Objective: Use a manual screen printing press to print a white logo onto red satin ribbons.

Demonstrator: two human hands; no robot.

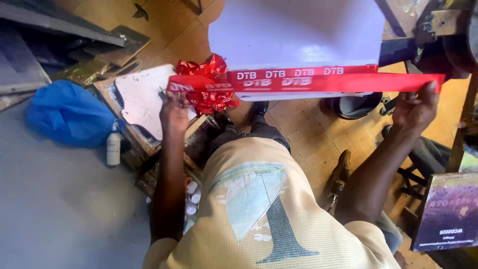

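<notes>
I hold a red ribbon (318, 82) with white printing stretched level between both hands. My left hand (174, 110) grips its left end, where more ribbon is bunched in a crumpled heap (208, 84). My right hand (416, 107) pinches the right end. The ribbon runs along the near edge of a white board (298, 30) lying in front of me. My cream shirt (259, 209) fills the bottom of the view.
A blue plastic bag (69, 113) lies at the left on a grey surface, with a small white bottle (113, 147) beside it. A white panel in a wooden frame (142, 97) sits under my left hand. Dark machinery (448, 30) stands at upper right, and a dark printed board (448, 209) at lower right.
</notes>
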